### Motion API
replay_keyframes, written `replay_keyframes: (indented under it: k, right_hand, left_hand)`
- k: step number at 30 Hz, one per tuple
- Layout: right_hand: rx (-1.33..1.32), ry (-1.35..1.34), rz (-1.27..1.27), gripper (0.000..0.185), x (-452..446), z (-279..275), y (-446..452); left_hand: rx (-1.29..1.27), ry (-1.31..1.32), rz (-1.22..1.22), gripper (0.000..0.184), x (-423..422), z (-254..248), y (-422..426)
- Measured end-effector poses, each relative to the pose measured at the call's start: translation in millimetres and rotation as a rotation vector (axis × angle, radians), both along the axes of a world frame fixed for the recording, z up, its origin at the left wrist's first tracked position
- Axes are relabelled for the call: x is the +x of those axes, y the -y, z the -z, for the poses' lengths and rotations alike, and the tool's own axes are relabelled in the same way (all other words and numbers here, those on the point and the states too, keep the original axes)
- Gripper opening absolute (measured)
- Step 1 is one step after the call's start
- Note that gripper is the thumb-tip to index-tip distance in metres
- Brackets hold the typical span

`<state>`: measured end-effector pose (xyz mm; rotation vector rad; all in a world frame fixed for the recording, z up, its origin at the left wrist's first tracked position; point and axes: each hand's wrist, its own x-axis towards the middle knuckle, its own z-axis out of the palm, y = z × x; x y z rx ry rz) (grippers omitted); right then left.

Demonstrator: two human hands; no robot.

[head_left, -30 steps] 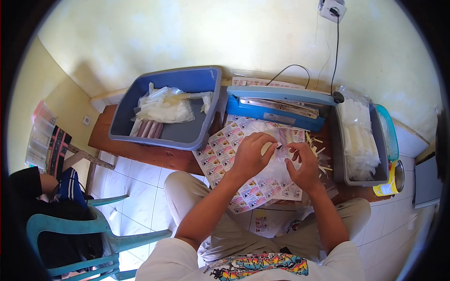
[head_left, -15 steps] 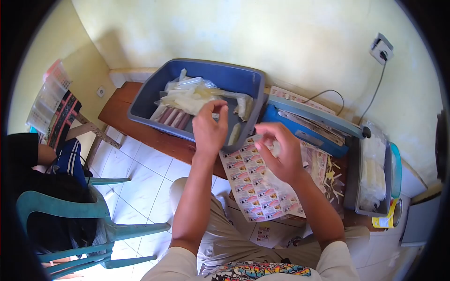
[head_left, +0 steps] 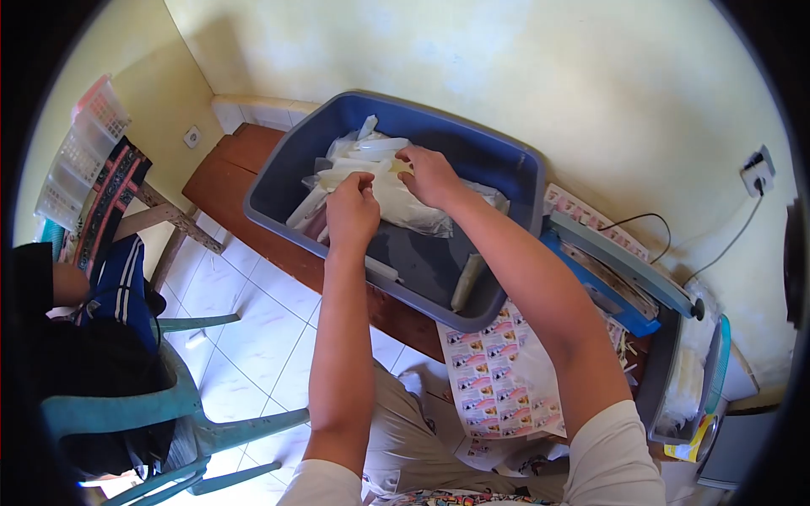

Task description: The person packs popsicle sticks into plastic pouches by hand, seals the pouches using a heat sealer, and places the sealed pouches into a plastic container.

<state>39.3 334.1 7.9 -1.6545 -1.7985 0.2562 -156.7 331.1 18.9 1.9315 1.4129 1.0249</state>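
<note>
Both hands are over the grey-blue plastic tub [head_left: 506, 291], among pale, long plastic packets [head_left: 384, 145]. My left hand [head_left: 353, 209] is at the tub's near side, fingers curled beside the packets; what they pinch, if anything, is hidden. My right hand [head_left: 433, 179] reaches in from the right, its bent fingers closed on a pale plastic packet [head_left: 405, 165] in the pile. Below the hands spreads a clear plastic bag [head_left: 422, 218]. One greenish filled packet [head_left: 467, 282] lies apart in the tub's near right corner.
Printed label sheets [head_left: 498, 371] lie right of the tub on the wooden bench [head_left: 232, 173]. Beside them is a blue sealer-like device [head_left: 603, 278] with a long arm. A grey bin [head_left: 666, 396] holds clear plastic. At left, a green chair [head_left: 126, 413] stands near a person's arm [head_left: 69, 285].
Both hands have moved into the tub; my right hand has come from over the label sheets to the packets. The view has turned left, so the tub appears farther right.
</note>
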Motion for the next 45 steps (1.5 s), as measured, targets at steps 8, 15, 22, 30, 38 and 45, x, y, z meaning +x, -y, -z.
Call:
replay_keyframes:
  k: [8,15,22,30,38,45]
  right_hand:
    - [-0.063,0.274,-0.137,0.044,-5,56,-44]
    - [-0.159,0.289,-0.032,0.037,-15,27,-26]
    - [-0.189,0.254,0.013,0.022,-20,25,-22]
    - [0.110,0.078,0.024,0.020,-8,2,-22]
    - [0.469,-0.084,0.123,0.020,-6,-58,93]
    - [0.403,-0.367,0.207,0.021,11,-79,263]
  left_hand:
    - [-0.152,-0.269,-0.072,0.030,4,-13,17]
    - [-0.203,-0.420,-0.087,0.031,2,-28,29]
    - [-0.269,-0.460,-0.085,0.032,0,-20,24]
    - [-0.169,-0.384,-0.063,0.034,1,-17,19]
    - [0.277,-0.091,0.208,0.060,9,-11,19]
    - [0.082,0.292,0.655,0.047,57,-57,111]
